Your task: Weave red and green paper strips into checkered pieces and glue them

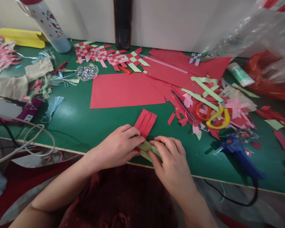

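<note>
My left hand (120,145) pinches red paper strips (146,123) whose far ends stick up past its fingers, over the table's front edge. Pale green paper strips (146,151) cross the red ones between my hands. My right hand (169,155) holds the green strips between thumb and fingers. Part of the crossing is hidden under my fingers. Just beyond lies a flat red paper sheet (125,90).
Scissors (219,118) and a pen (184,106) lie among paper scraps at right, near a blue glue gun (242,155). Woven paper pieces (104,57), a bead box (86,72) and a bottle (52,27) stand behind. Cables (41,136) hang at left.
</note>
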The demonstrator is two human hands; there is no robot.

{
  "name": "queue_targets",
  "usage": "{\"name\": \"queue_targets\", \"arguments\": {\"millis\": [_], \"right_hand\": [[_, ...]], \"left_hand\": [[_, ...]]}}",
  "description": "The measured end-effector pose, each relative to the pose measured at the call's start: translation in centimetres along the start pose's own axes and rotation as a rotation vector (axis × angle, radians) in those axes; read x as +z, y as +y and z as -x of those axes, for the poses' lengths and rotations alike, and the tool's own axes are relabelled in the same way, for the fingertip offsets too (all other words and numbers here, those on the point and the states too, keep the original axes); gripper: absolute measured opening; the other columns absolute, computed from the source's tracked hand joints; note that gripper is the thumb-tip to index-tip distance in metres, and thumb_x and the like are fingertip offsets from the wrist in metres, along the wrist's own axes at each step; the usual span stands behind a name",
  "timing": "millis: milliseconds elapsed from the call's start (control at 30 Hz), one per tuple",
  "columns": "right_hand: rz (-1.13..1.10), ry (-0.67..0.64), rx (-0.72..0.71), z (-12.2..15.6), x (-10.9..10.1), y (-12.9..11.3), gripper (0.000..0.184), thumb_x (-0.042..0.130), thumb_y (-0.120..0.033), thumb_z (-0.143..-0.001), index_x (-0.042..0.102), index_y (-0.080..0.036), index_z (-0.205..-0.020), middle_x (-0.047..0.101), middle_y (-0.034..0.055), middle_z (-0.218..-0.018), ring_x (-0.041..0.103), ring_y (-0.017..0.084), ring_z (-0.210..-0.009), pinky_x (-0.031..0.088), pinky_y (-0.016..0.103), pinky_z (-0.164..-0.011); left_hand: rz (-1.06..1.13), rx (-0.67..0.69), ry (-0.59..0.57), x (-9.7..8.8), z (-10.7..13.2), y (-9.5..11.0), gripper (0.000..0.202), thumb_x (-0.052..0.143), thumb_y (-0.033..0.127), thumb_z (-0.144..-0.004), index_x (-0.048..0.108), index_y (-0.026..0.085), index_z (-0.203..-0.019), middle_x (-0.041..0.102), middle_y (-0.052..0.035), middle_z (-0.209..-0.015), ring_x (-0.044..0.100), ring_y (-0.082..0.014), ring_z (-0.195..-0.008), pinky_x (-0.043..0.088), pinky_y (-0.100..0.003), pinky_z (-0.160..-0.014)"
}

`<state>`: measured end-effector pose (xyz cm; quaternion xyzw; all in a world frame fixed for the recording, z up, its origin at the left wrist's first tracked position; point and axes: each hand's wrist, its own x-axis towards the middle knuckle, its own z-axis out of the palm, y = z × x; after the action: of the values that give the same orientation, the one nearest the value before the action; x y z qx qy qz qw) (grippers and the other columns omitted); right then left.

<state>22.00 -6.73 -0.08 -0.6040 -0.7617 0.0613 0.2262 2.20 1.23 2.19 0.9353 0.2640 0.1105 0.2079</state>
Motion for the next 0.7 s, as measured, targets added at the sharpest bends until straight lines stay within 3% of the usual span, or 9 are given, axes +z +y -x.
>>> {"name": "queue_targets", "arguments": {"millis": [200,400,700], "right_hand": [[0.024,0.008,-0.041,0.1,-0.3,0.2,0.025,0.05,-0.026,-0.095,0.067,-0.018,-0.112,0.067,0.0121,-0.113,0.056,0.028,-0.105,0.047,0.048,-0.092],[0.076,-0.005,-0.21,0.8,-0.3,-0.5,0.029,0.051,-0.022,-0.096,0.064,-0.018,-0.122,0.068,0.0055,-0.126,0.054,0.026,-0.124,0.041,0.044,-0.101],[0.083,0.02,-0.146,5.2,-1.4,1.9,0.033,0.057,-0.019,-0.093,0.062,-0.019,-0.126,0.07,0.005,-0.123,0.055,0.025,-0.126,0.034,0.047,-0.111]], "left_hand": [[-0.026,0.014,0.009,0.2,0.1,0.0,0.02,0.055,0.023,-0.094,0.065,0.017,-0.11,0.06,-0.0091,-0.104,0.056,-0.0219,-0.095,0.05,-0.04,-0.088],[-0.044,0.047,0.005,0.2,0.1,-0.3,0.022,0.055,0.023,-0.095,0.066,0.017,-0.113,0.061,-0.0094,-0.105,0.057,-0.0222,-0.096,0.05,-0.041,-0.089],[-0.035,0.036,0.016,0.4,0.4,-0.3,0.024,0.057,0.025,-0.094,0.066,0.019,-0.115,0.06,-0.0087,-0.108,0.055,-0.0217,-0.096,0.05,-0.039,-0.088]]}}
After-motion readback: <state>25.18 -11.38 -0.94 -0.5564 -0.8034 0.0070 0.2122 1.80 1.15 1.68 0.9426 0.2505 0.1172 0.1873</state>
